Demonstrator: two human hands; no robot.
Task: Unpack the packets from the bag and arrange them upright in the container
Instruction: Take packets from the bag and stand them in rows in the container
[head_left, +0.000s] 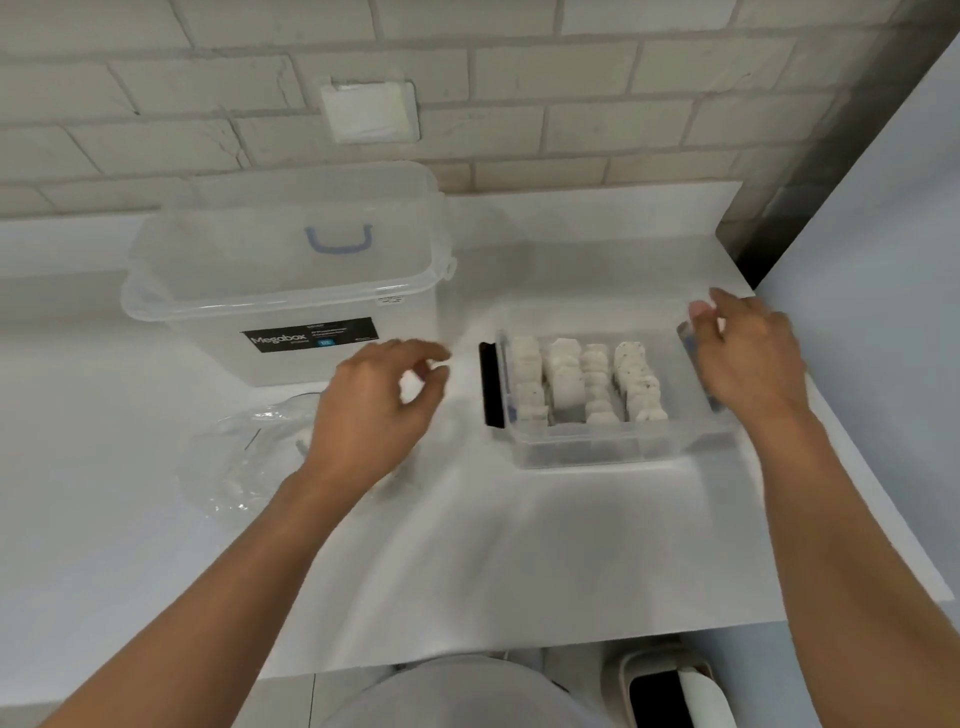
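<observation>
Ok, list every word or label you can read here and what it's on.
"Megabox": black label on the big clear box.
Smaller print on that label: too blurred to read.
Print on the small white sticker near the box's rim: too small to read.
No other text shows.

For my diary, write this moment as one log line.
packets: upright in container | bag: lying aside | left hand: empty | right hand: over container

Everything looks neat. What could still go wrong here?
The right hand is at the container's right edge; a bump could topple the upright packets. The clear bag by the left hand is hard to see against the white table, so a leftover packet might be missed.
</observation>
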